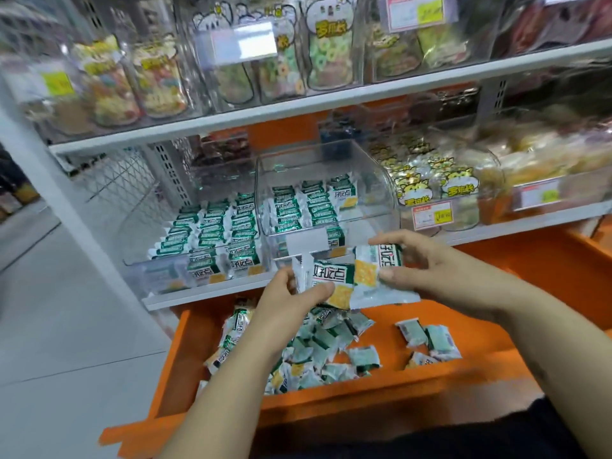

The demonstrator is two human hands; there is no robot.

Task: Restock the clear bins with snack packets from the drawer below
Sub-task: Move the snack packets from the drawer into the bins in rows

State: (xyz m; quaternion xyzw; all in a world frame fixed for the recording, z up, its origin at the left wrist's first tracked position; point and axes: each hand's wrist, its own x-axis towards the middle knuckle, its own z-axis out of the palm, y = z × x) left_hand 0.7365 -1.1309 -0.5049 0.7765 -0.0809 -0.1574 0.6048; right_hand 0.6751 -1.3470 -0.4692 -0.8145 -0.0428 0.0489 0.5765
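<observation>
Hands are close together over an open orange drawer (331, 402), and on my feed each one holds a snack packet. The left hand (288, 296) pinches a green and white packet (326, 276) between its thumb and curled fingers, with the thumb lying across the lower edge. The right hand (427, 263) grips a second packet (374, 276) of the same kind, fingers curled over its top and thumb pressed on its face. The two packets overlap between the hands, the right one partly covering the left.

Directly below the hands, loose packets (318, 352) lie heaped in the drawer. Most are under the left wrist, and a few sit apart under the right forearm.

Just beyond the fingertips I see a clear bin (381, 193) on a white shelf (205, 294). Neat rows of the same packets fill its left part, and its right part shows bare floor. A blank white label holder (306, 241) on its front edge sits just above the held packets.

Left of the left hand, a second clear bin (139, 240) holds more rows. Right of the right hand, further bins hold bags (443, 190) printed with a yellow cartoon animal.
</observation>
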